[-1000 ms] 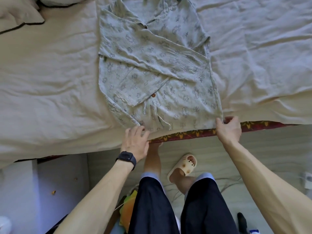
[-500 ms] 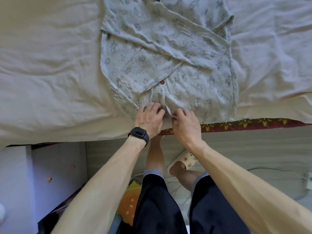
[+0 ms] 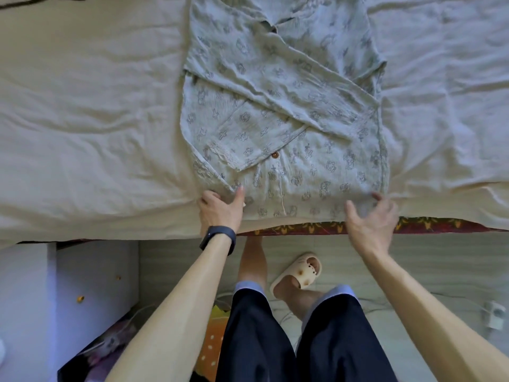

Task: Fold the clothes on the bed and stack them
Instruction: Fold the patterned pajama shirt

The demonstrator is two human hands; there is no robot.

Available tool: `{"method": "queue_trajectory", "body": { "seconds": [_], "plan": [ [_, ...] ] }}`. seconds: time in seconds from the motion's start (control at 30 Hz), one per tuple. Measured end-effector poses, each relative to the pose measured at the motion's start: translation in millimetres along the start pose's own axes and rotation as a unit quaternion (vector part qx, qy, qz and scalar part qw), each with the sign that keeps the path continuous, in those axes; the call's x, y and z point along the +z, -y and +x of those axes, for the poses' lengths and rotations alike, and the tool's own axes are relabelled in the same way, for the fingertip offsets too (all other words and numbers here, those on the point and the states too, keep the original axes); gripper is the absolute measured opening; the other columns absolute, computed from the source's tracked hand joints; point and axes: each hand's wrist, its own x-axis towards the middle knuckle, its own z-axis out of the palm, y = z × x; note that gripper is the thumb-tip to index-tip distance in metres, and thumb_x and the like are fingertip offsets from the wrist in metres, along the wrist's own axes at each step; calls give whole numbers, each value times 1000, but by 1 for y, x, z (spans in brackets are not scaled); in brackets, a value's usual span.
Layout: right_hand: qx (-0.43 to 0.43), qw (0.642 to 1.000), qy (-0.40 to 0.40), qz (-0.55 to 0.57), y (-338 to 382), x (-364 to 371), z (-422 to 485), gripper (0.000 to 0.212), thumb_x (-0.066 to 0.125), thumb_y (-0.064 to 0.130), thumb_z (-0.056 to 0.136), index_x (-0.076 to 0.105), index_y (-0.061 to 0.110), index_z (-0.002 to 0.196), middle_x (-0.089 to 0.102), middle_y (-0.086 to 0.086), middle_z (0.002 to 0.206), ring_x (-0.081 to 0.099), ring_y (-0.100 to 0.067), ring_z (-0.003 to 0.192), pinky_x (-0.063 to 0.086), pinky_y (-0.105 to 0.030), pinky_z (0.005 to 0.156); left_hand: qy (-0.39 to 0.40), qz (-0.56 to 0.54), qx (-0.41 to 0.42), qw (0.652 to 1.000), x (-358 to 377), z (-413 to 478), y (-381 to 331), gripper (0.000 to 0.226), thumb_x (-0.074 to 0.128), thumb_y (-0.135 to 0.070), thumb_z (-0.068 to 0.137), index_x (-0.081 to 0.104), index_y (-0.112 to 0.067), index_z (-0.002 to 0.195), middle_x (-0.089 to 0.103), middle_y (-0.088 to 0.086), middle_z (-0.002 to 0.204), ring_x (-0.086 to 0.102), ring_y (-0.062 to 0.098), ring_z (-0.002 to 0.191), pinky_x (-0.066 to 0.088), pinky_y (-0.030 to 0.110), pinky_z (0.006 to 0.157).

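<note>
A pale green shirt point(image 3: 286, 111) with a small grey print and brown buttons lies flat on the bed point(image 3: 91, 128). Both sleeves are folded across its front, and its hem is at the near edge. My left hand point(image 3: 220, 209), with a dark watch on the wrist, holds the hem's lower-left corner; the thumb lies on top of the cloth and the fingers are hidden beneath. My right hand point(image 3: 370, 219) is at the hem's lower-right corner with its fingers spread and blurred. Its fingertips reach the cloth without gripping it.
A wrinkled beige sheet covers the bed. A red patterned mattress edge point(image 3: 440, 226) shows below it. On the floor are a white cabinet point(image 3: 68, 285) at the left, a cream slipper point(image 3: 300, 274), and a cable with a plug point(image 3: 493, 317) at the right.
Both hands were together at the middle of the hem half a second ago. They have since moved apart to the hem's two lower corners, and the view has shifted down the shirt.
</note>
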Motion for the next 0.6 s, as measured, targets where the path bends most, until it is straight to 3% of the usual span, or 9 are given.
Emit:
{"method": "queue_trajectory", "body": {
  "seconds": [0.07,0.13,0.23,0.3,0.37,0.43,0.5,0.6],
  "plan": [
    [59,998,23,10,-3,-10,26,87,73,49,89,26,15,154,31,-15,156,29,-34,145,26,-54,121,19,17,-52,998,5,11,-8,70,60,-67,85,44,-10,123,47,15,125,54,37,112,43,42,82],
    [83,995,43,37,-8,-17,45,92,81,47,83,28,17,152,39,-14,153,37,-33,142,31,-55,120,25,11,-57,998,5,18,-5,59,60,-59,89,50,-10,119,50,15,124,54,36,109,43,41,84],
    [131,981,84,117,-16,-26,62,62,85,41,81,49,19,126,63,-5,121,61,-30,115,52,-51,100,42,-40,-9,998,-6,21,21,28,57,-39,96,58,-11,93,60,10,98,57,32,89,42,34,72],
    [157,964,132,172,-25,-32,65,32,82,34,85,65,20,108,71,-3,109,69,-28,104,57,-49,93,29,-61,-11,998,-21,19,47,22,55,-30,96,54,-16,79,58,2,76,55,28,73,36,31,57],
    [178,948,150,218,-34,-41,61,21,77,30,89,72,18,106,74,-2,105,72,-23,96,60,-43,85,-9,-95,-55,994,-42,19,71,20,53,-27,98,53,-17,81,55,-4,72,52,24,67,32,29,52],
    [200,932,152,261,-41,-52,52,27,73,30,93,69,12,113,72,-3,103,72,-21,85,58,-34,67,-11,-127,-97,987,-62,19,89,12,52,-30,101,56,-20,97,57,-11,80,57,21,74,42,33,60],
    [202,924,159,283,-42,-62,44,23,70,29,97,66,11,109,70,-9,109,71,-27,92,57,-35,70,26,-135,-96,986,-79,21,97,15,54,-35,101,56,-22,106,62,-12,88,65,24,87,55,42,77],
    [180,929,136,295,-31,-76,32,18,70,22,97,60,8,102,68,-20,115,70,-36,101,59,-44,82,66,-145,-80,984,-96,22,93,17,53,-34,103,57,-18,108,70,-3,94,70,30,93,55,50,90]
  ]
}}
